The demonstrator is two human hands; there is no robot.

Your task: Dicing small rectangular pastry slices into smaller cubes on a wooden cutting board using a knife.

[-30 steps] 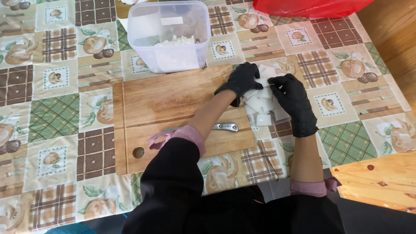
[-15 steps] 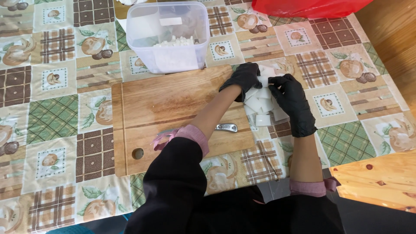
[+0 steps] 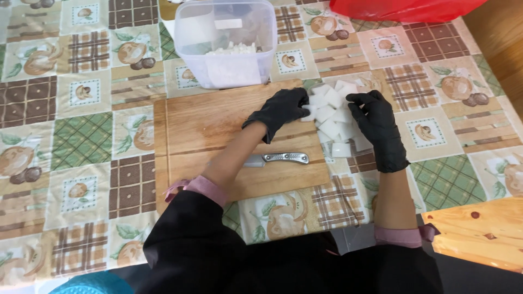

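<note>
Left hand (image 3: 280,110) in black glove, fingers curled against the left edge of the white chunks (image 3: 335,117), touching them; can't tell if it pinches one. Right hand (image 3: 378,128) gloved too, fingers bent over the pile's right side, fingertips hidden among the pieces, grip unclear. Chunks sit between both hands at the right end of the cutting board (image 3: 212,130), some spilling onto the desk (image 3: 98,136). Knife (image 3: 275,159) lies just below the left wrist, blade partly hidden under the forearm. Clear tub (image 3: 226,41) above the left hand, contents hazy through the wall. Red bag (image 3: 406,8) cut off at the top edge.
</note>
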